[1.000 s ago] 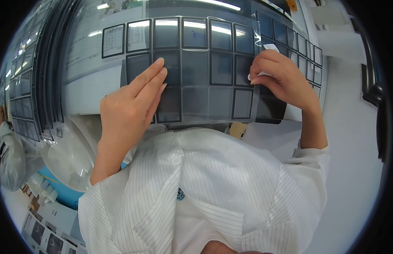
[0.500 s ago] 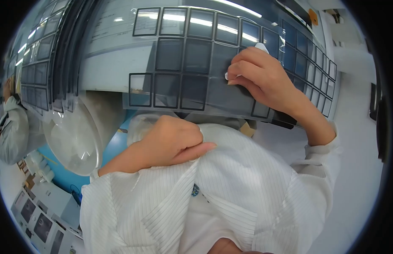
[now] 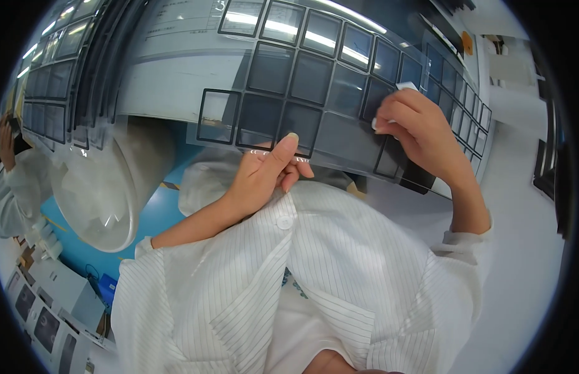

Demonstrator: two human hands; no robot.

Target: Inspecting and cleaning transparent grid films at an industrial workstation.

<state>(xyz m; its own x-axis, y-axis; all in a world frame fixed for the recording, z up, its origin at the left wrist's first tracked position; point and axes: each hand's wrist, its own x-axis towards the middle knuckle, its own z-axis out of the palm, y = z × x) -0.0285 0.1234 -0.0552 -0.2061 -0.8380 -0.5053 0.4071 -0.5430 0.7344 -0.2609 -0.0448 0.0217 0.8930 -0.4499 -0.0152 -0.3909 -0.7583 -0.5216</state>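
Note:
A clear plastic sheet with rows of black-framed rectangular panels [image 3: 270, 67] lies tilted on the table in front of me. My left hand [image 3: 257, 177] grips its near edge, thumb on top and fingers curled underneath, partly hidden by the sheet. Over the right part of the sheet, my right hand [image 3: 421, 128] is closed on a small white wipe [image 3: 407, 86], whose ends stick out past the fingers. One place in the sheet, left of this hand, shows no black frame.
More framed panels [image 3: 459, 111] spread to the right. On the left hang several upright sheets of similar panels [image 3: 47, 87]. A whitish rounded chair [image 3: 93, 193] stands below them, on a blue floor [image 3: 153, 215]. Another person's sleeve [image 3: 15, 181] shows at far left. White equipment [image 3: 65, 283] is lower left.
My left hand has risen from my front and taken hold of the sheet's near edge. The sheet has turned and shifted. My right hand has moved right with the wipe.

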